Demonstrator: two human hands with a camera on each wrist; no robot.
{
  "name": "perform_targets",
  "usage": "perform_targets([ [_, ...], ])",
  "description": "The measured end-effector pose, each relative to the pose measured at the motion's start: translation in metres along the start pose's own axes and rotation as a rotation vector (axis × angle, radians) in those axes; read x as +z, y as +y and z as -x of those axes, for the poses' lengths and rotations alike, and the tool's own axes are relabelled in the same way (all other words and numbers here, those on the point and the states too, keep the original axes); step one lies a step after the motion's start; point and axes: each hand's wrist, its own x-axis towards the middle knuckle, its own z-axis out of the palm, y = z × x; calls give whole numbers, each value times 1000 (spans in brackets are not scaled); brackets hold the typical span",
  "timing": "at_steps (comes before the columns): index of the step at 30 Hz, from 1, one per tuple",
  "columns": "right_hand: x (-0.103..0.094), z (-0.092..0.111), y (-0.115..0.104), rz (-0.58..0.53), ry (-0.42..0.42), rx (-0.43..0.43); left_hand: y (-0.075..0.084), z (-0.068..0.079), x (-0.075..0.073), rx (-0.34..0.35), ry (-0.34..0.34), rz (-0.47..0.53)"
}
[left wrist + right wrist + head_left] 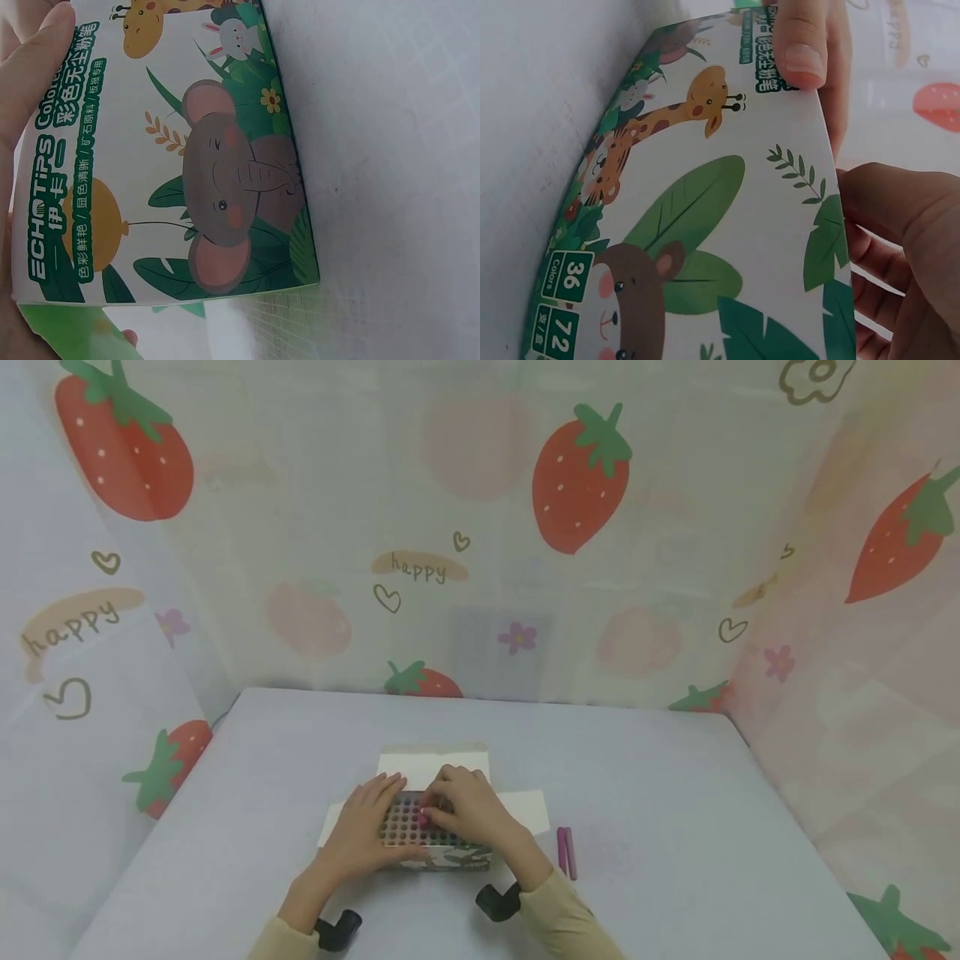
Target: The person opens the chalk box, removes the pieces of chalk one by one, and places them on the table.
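Observation:
An open chalk box (459, 858), printed with cartoon animals, stands on the table. Rows of round chalk ends in many colours show inside it. My left hand (360, 835) steadies the box at its left side, fingers fairly straight toward the back and thumb along the upper front edge. In the left wrist view that thumb (37, 67) lies against the printed front. Over the rows, my right hand (468, 806) pinches a pink chalk stick (425, 817) between thumb and fingers. Part of the rows is hidden under this hand. The box hides the pinched stick in the right wrist view.
Two pinkish-purple chalk sticks (566, 852) lie side by side right of the box. Its lid (431, 767) is folded back, with white flaps (527, 810) spread sideways. Strawberry-patterned cloth (480, 527) hangs behind the white table (675, 827) and at both sides.

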Motion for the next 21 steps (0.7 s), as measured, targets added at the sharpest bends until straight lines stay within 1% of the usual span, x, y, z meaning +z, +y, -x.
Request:
perform_targets([
  [6,-1,-1,-1,12,9,7,0,-1,-1,-3,0,-7],
  [12,-7,0,-2,-23,40,19,0,1,0,-9,-8,5],
  [16,-9,1,-1,-25,101,4,-1,2,2,-5,-2,11],
  [18,-10,1,0,-36,147,-10,-2,2,4,-3,5,7],
  [21,-13,1,1,-84,226,-45,-2,1,5,-7,11,7],
])
